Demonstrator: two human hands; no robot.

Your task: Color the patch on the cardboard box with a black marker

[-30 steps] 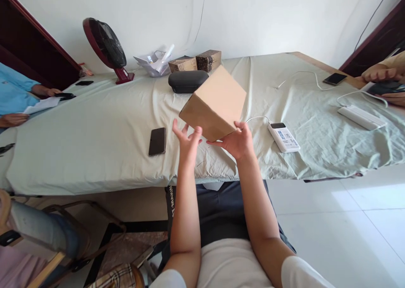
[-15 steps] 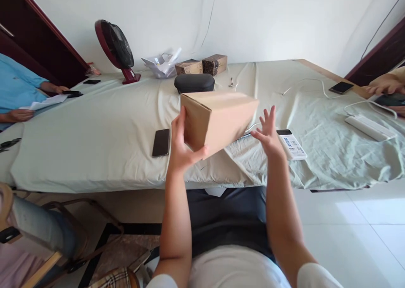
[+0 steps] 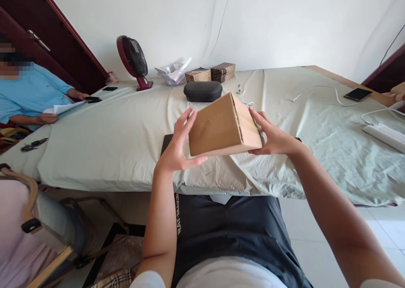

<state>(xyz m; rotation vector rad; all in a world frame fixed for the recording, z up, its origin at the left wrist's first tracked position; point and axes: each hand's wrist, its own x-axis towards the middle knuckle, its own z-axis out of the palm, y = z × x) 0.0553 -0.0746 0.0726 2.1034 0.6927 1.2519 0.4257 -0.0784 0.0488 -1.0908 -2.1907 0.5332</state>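
A plain brown cardboard box [image 3: 215, 129] is held tilted above the cloth-covered table, its taped end turned toward the right. My right hand [image 3: 268, 134] grips that end, fingers on the upper edge and thumb underneath. At the opposite end, my left hand [image 3: 179, 146] is spread in a C shape, fingertips close to the box's upper left edge and thumb just below it. A gap shows between that palm and the cardboard; whether the fingertips touch, I cannot tell. Partly behind my left hand lies a dark phone [image 3: 166, 142].
Behind the box sits a black hard case [image 3: 203, 91]. Farther back are two patterned boxes [image 3: 223, 72], a plastic basket [image 3: 172, 76] and a fan [image 3: 134, 60]. A power strip [image 3: 386, 137] and another phone [image 3: 357, 94] lie right. A person in blue [image 3: 34, 91] holds papers at left.
The box has turned, bringing its taped end to the right. My right hand has closed on that end, while my left hand has loosened from the other. The view has shifted left.
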